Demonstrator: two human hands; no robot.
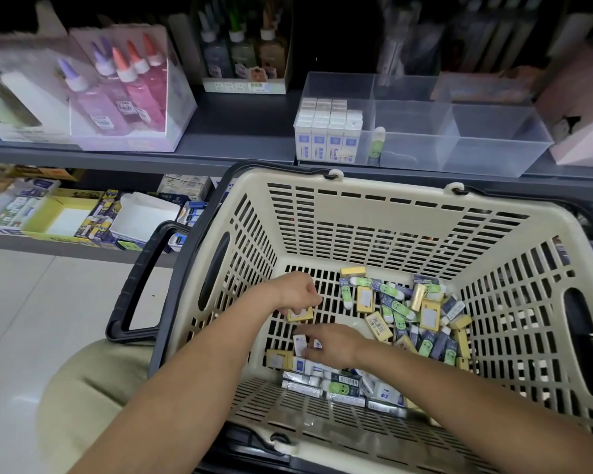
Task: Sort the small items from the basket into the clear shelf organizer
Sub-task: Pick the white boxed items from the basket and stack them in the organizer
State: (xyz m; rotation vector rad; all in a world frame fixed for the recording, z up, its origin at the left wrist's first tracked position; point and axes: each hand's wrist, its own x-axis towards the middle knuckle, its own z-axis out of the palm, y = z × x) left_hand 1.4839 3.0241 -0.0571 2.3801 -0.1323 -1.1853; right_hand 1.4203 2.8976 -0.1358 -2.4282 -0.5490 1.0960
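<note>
A beige slotted basket (374, 213) holds several small boxed erasers on its floor: yellow, white-blue and green ones (411, 316). My left hand (297, 292) reaches into the basket's left part and pinches a small yellow box (300, 314). My right hand (332, 345) lies lower, its fingers curled on a white-blue box (299, 344). On the shelf above stands the clear organizer (493, 148). Its left compartment is packed with white-blue boxes (327, 131), and a single green eraser (375, 145) stands upright in the compartment beside it.
Glue bottles in a clear display (124, 87) stand at the shelf's left. Bottles in a box (243, 53) stand behind. A lower shelf holds open cartons (83, 217). The basket's black handle (141, 282) sticks out left. A pink box (579, 107) stands right of the organizer.
</note>
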